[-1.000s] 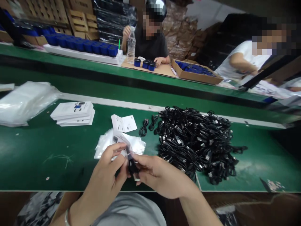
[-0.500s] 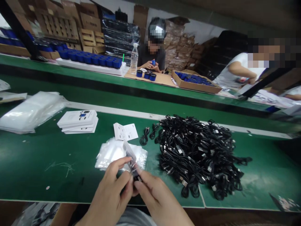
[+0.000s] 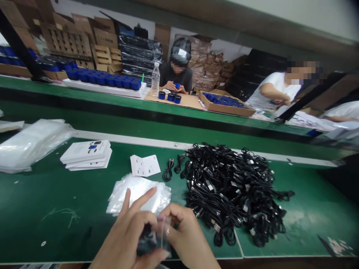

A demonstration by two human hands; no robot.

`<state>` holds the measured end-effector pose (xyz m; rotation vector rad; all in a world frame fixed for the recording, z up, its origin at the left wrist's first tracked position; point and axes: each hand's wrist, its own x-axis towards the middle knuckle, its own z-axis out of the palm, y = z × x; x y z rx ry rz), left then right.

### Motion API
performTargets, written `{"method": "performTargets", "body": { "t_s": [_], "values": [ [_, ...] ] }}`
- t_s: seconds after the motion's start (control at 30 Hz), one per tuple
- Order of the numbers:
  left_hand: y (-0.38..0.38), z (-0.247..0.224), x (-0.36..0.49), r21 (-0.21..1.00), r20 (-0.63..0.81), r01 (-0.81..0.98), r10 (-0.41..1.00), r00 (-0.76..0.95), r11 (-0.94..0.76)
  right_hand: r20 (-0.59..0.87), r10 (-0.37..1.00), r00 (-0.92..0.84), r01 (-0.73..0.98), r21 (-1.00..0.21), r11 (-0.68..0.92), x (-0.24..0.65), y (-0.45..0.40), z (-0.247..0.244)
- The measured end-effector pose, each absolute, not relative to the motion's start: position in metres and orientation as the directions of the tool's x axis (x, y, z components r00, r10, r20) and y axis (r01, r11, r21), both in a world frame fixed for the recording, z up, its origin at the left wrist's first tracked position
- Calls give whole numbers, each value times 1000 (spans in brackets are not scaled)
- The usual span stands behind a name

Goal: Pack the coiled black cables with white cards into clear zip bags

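Observation:
Between my hands, close to the table's front edge, is a small clear plastic bag point(image 3: 166, 239) with something dark inside, probably a coiled black cable, though blur and fingers hide most of it. My left hand point(image 3: 123, 233) grips the bag from the left, thumb below and two fingers stretched out above. At the bag's right edge, my right hand point(image 3: 189, 237) pinches the plastic. Just beyond the hands lies a stack of clear bags point(image 3: 126, 192). An open folded leaflet point(image 3: 146, 166) sits behind that stack, beside a coiled black USB cable point(image 3: 168, 172).
A large heap of black cables point(image 3: 230, 194) covers the table to the right. Leaflets point(image 3: 85, 155) are stacked at left, near bigger plastic bags point(image 3: 36, 144). On the raised shelf stand blue round items point(image 3: 103, 78), a bottle point(image 3: 155, 80) and a carton point(image 3: 227, 106). Co-workers sit behind it.
The bag has come down and nearer to me, turned more flat. My left hand's fingers have spread, and my right hand has shifted to the bag's edge. The view has tilted slightly.

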<state>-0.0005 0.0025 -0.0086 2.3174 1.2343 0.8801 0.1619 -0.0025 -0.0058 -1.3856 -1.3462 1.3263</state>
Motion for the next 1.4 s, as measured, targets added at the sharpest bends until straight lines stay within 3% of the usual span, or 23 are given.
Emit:
{"method": "performTargets", "body": {
  "t_s": [0.13, 0.27, 0.47, 0.77, 1.07, 1.4],
  "values": [
    [26, 7, -11, 744, -89, 627, 896, 434, -230, -108, 977, -185, 53, -994, -100, 163, -2, 3],
    [34, 14, -10, 811, -89, 578, 957, 278, -92, -53, 996, -76, -52, -997, -57, 163, -5, -2],
    [21, 12, -2, 933, -192, 333, 971, 143, 136, 16, 1000, -18, 209, -978, 19, 170, -6, -9],
    [26, 10, -14, 920, -101, 391, 968, 231, 2, 206, 978, -13, 344, -918, 198, 172, -3, -4],
    [21, 8, -10, 925, -96, 377, 991, 90, 55, 249, 968, 8, 328, -915, 233, 174, -2, -9],
    [19, -6, -17, 863, 197, 435, 964, 176, -256, 396, 918, 2, 395, -844, 364, 174, -2, -13]
  ]
}}
